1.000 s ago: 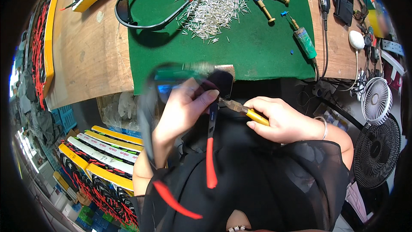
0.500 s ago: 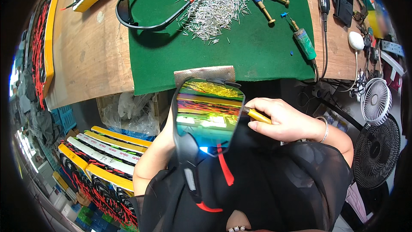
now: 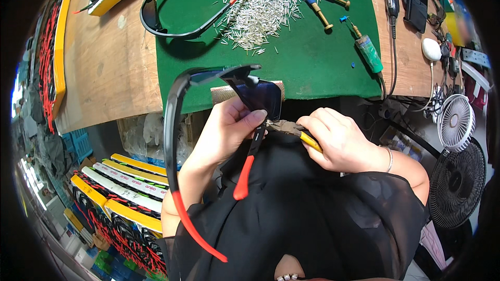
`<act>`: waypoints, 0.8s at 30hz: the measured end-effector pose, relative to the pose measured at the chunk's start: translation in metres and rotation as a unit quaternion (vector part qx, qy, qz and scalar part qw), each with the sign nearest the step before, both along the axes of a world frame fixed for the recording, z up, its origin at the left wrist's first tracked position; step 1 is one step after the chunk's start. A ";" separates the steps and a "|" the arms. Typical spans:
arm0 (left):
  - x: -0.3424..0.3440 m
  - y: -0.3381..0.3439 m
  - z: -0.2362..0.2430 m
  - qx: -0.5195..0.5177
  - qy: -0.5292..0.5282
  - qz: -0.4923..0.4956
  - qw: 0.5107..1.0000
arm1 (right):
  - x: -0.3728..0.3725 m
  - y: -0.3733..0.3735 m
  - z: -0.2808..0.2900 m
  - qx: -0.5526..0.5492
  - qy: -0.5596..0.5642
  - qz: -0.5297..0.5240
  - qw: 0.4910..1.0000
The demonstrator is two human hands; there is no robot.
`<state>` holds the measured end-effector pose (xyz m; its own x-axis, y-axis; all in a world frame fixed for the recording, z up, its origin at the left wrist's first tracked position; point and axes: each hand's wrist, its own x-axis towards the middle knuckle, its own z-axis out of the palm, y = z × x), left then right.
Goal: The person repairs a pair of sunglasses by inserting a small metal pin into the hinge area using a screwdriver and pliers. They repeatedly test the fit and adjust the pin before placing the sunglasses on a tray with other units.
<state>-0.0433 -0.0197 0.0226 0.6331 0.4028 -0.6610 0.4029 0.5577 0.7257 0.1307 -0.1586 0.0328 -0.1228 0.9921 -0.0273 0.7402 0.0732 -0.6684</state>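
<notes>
Black sunglasses [image 3: 176,105] with red temple tips hang in front of me at the table's front edge. My left hand [image 3: 225,132] is closed on them, thumb pressing near the hinge of one temple arm, with the dark lens just above. My right hand [image 3: 336,138] grips pliers [image 3: 311,141] with yellow handles. Their metal jaws reach the hinge beside my left thumb; whether they are clamped on it I cannot tell. Behind the glasses, a patterned metallic strip [image 3: 224,94] lies on the edge of the green cloth [image 3: 312,73].
A heap of small silver pins [image 3: 260,13] covers the cloth's back, beside another pair of sunglasses [image 3: 182,35] and two blue-handled screwdrivers [image 3: 319,10]. A green corded tool [image 3: 369,52] lies right. Fans [image 3: 456,122] stand far right; boxes of glasses [image 3: 133,213] stand lower left.
The sunglasses have turned from their mirrored lens facing me to the temple arms and hinge showing. My left hand has come into view, and the pliers' jaws now meet the hinge.
</notes>
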 end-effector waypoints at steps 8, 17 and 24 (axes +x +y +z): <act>-0.011 -0.007 0.001 -0.063 -0.030 0.076 0.995 | 0.006 0.005 0.006 -0.242 0.223 -0.020 0.944; -0.002 0.002 0.000 0.019 -0.025 -0.012 0.999 | 0.002 0.001 0.008 -0.125 0.074 0.003 0.989; -0.001 0.000 -0.004 0.031 -0.012 -0.027 0.999 | 0.003 -0.002 0.004 -0.038 -0.005 0.016 0.999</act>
<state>-0.0442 -0.0196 0.0189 0.6706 0.4064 -0.6206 0.4137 0.4896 0.7676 0.1338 -0.1604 0.0365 -0.1535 0.9826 -0.1047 0.7455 0.0457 -0.6649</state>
